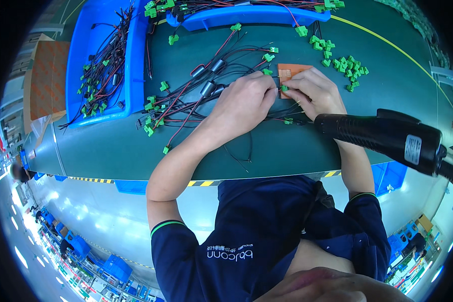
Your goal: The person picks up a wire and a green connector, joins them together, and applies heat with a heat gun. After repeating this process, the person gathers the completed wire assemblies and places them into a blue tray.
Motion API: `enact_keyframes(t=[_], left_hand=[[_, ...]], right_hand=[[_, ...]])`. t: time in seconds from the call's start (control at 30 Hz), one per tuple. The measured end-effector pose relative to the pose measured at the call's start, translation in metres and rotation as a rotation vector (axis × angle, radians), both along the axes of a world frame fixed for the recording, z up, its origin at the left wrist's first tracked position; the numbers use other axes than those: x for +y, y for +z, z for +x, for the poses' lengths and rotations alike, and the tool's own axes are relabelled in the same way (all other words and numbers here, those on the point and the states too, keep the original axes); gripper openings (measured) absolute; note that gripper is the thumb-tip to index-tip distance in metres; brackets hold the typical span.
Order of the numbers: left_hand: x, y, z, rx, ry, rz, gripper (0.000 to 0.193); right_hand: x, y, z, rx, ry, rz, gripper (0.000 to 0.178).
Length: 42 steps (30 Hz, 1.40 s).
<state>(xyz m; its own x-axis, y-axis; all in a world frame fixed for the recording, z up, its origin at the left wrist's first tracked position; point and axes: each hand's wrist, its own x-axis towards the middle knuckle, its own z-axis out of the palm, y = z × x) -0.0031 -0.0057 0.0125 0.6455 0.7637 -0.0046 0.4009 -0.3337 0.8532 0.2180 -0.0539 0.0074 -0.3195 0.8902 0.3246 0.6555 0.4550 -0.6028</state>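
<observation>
My left hand [249, 98] is closed, with thumb and fingertips pressed together beside a small green terminal connector [284, 88]. What those fingertips pinch is hidden. From the other side, my right hand [317, 93] grips this connector between thumb and fingers. Both hands meet over an orange-brown board [295, 67] lying on the green table mat. Red and black wires [221, 48] with green connectors and grey cylindrical cores [207, 89] spread out beside and beneath my left hand. Thin bare wire ends [299, 103] show just below my right fingers.
A black electric screwdriver [377, 132] stretches over my right wrist. Loose green connectors [351, 69] lie scattered at the far right. One blue bin [136, 65] of wire assemblies stands at the left, another blue bin [251, 17] at the back. The table's near edge carries yellow-black tape [206, 183].
</observation>
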Motion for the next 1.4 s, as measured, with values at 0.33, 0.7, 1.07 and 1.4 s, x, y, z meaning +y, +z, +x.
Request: enact_keyframes(t=[0.33, 0.7, 1.07, 1.4], left_hand=[[0.009, 0.001, 0.004, 0.180, -0.052, 0.095, 0.018], [0.007, -0.003, 0.003, 0.181, -0.061, 0.160, 0.012], [0.009, -0.006, 0.003, 0.168, -0.054, 0.137, 0.013], [0.011, -0.009, 0.002, 0.176, -0.046, 0.138, 0.014]], right_hand=[[-0.004, 0.026, 0.034, 0.589, -0.102, -0.383, 0.050], [0.010, 0.076, -0.014, 1.012, -0.003, 0.124, 0.043], [0.027, 0.051, -0.026, 1.120, 0.253, -0.017, 0.026], [0.030, 0.047, -0.034, 1.081, 0.265, -0.025, 0.022]])
